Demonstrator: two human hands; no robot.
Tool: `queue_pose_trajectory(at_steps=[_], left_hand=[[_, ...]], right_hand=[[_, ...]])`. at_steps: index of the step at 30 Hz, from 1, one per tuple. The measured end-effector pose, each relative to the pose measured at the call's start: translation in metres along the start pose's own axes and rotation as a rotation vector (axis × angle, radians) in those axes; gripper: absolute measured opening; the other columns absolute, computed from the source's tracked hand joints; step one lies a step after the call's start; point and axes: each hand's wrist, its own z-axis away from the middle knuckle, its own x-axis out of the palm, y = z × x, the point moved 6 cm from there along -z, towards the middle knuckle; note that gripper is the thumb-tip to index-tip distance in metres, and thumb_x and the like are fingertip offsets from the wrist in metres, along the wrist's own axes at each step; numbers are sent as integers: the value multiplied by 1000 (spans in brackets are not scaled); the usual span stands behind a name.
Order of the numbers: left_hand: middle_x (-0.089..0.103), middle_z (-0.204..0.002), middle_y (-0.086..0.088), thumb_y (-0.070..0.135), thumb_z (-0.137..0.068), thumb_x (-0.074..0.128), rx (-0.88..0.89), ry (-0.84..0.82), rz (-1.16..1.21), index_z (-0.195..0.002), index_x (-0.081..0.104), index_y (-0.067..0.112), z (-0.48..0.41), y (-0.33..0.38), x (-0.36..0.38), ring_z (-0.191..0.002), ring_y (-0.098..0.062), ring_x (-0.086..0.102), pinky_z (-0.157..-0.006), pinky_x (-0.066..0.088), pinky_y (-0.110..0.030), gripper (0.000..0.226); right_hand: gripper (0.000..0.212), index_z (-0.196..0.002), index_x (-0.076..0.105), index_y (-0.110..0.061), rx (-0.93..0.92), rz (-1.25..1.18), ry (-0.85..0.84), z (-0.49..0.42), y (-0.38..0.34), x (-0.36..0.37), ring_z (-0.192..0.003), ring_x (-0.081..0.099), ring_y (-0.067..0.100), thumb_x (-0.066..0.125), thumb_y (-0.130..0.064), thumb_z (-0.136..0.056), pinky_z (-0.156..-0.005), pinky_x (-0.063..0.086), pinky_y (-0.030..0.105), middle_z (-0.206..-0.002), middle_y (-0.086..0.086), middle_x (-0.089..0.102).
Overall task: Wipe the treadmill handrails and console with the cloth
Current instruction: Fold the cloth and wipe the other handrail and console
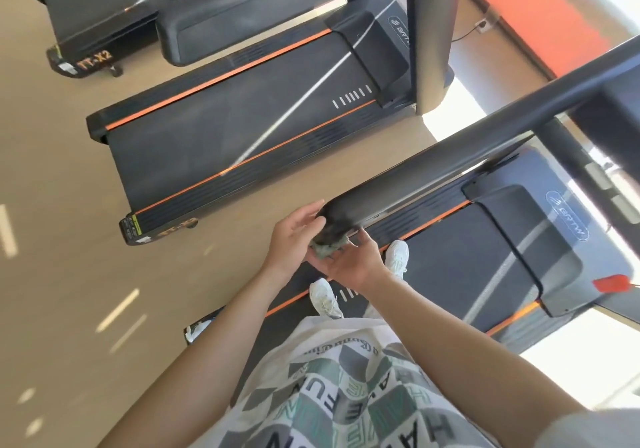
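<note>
Head: cloth (325,249) on right hand (349,264)

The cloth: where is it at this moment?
In the head view, the cloth sits bunched at the near end of the black handrail, about mid-frame, between the left hand and the right hand.

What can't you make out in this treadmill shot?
Head view, all three.
Cloth: mostly hidden between the left hand and right hand, under the handrail end.
Console: cut off by the right edge.
Label on the neighbouring treadmill: too small to read.
</note>
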Motion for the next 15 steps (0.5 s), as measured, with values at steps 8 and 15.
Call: queue_pose_trajectory(at_steps=[8, 15], left_hand=[[71, -115, 17, 26, -86, 79, 100, 65, -272, -113, 73, 27, -11, 6, 7, -100, 6, 62, -87, 50, -20, 28], [71, -106, 17, 36, -78, 85, 51, 127, -265, -98, 70, 29, -14, 8, 13, -96, 3, 63, -86, 50, -24, 26]], right_hand=[[81, -138, 55, -5, -139, -21, -71, 27, -45, -5, -123, 55, 54, 45, -71, -91, -106, 38, 67, -135, 29, 58], [84, -139, 55, -10, -253, 127, -92, 48, -97, -7, -123, 55, 53, 56, -74, -84, -107, 35, 70, -136, 25, 59]])
